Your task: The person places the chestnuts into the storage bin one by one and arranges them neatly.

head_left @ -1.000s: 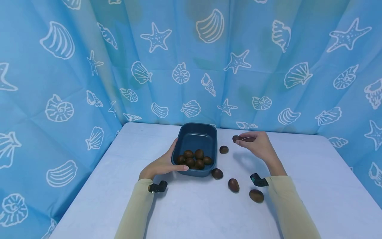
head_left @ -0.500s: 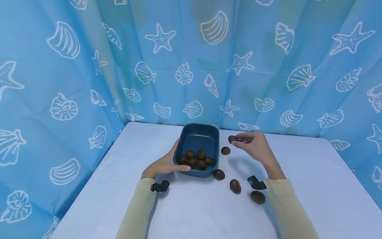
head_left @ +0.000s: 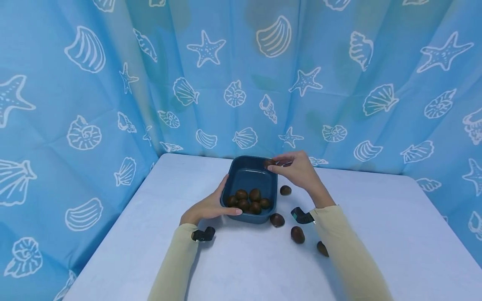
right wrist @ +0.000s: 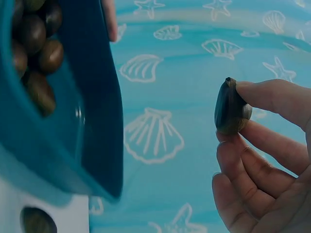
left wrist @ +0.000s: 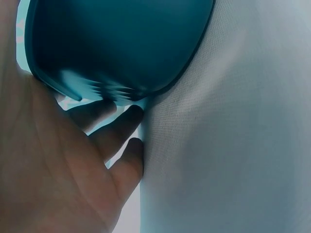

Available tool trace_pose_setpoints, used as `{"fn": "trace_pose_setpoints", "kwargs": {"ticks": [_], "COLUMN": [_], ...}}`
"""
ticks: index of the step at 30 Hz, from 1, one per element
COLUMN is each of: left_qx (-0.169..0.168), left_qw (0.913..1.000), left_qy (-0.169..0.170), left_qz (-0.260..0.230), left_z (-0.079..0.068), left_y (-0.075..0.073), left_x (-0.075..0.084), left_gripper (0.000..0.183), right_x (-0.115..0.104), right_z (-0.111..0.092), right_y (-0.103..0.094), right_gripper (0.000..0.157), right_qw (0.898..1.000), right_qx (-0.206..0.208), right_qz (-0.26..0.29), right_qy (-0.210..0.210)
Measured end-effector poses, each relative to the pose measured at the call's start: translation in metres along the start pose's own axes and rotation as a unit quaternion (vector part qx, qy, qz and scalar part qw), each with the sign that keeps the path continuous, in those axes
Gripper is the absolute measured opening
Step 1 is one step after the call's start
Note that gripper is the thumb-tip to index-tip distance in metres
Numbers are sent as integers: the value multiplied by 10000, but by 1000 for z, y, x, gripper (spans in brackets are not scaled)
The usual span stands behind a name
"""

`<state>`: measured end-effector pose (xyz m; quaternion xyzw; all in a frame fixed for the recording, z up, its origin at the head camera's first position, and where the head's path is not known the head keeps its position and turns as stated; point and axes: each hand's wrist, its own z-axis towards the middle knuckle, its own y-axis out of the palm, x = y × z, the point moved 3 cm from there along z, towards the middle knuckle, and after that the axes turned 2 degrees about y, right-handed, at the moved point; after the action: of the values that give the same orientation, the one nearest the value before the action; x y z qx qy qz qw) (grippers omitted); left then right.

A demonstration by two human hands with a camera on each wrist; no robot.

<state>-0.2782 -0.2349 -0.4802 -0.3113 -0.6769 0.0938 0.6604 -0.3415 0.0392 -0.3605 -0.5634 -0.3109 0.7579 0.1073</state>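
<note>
A dark blue rectangular container (head_left: 250, 176) stands at the back middle of the white table, with several brown chestnuts (head_left: 242, 195) heaped at its near end. My left hand (head_left: 207, 207) holds its near left corner, thumb across the front rim and fingers along the left side; the left wrist view shows fingertips close against the outer wall (left wrist: 116, 43). Over the container's far right corner, my right hand (head_left: 297, 168) pinches one chestnut (right wrist: 230, 108) between thumb and fingers. In the right wrist view that chestnut is raised, its pointed tip up, apart from the container wall.
Right of the container lie loose chestnuts: one by its side (head_left: 285, 190), one at its near right corner (head_left: 277, 220), one farther forward (head_left: 297, 235), and one partly hidden by the right sleeve (head_left: 322, 249). A blue seashell-patterned curtain (head_left: 233, 75) hangs close behind the table.
My right hand has moved left with its chestnut, from beside the container to over its far right corner. The left hand stays at the container. The head view has shifted slightly.
</note>
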Motion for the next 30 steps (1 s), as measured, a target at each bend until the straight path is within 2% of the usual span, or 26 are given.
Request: {"fn": "trace_pose_setpoints", "kwargs": {"ticks": [9,18,25,30], "left_qx": [-52,-107,-102,-109], "left_qw": [9994,9997,9992,9992], "left_qy": [237,176,364,339], "left_qz": [-226,-116,-164,-152], "left_z": [1,0,2,3], "left_y": [-1,-1,-1,-1], "left_x": [-2,-1,-1,-2], "left_gripper": [125,124,123,123], "right_x": [-8,3,9,9], "right_z": [32,56,63,67], "right_y": [33,65,86,99], "right_gripper": [35,35,29,22], "right_qw": [9989,9982,9954,9917], "right_qx": [-254,-549,-906,-1186], "right_qz": [52,-138,-277,-485], "right_qy": [-401,-190,-131,-138]}}
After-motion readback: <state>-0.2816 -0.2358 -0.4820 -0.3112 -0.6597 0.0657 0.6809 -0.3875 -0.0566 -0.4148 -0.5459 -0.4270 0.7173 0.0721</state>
